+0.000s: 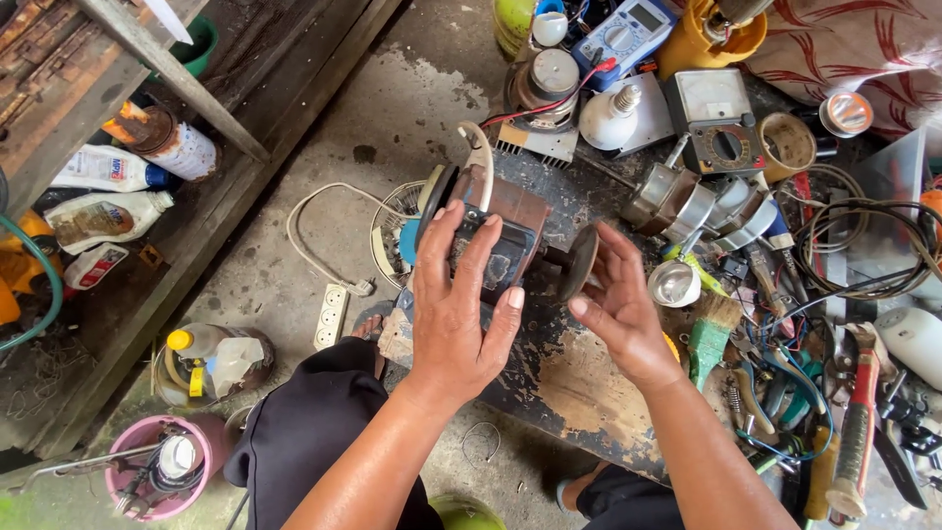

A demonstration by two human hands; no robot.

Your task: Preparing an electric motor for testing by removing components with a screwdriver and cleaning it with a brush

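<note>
Pressing down from above, my left hand (459,304) lies spread over the dark top of the motor (496,236), fingers splayed and gripping its body. My right hand (616,304) is half open, palm turned in, fingertips touching the round disc (579,261) at the motor's right end. That motor sits on a worn black board (569,378), tools (785,393) scattered just beside it

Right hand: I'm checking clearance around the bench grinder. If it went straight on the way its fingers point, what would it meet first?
The right hand points up and left; its fingers already touch the dark round wheel on the brown bench grinder, so probably that.
</note>
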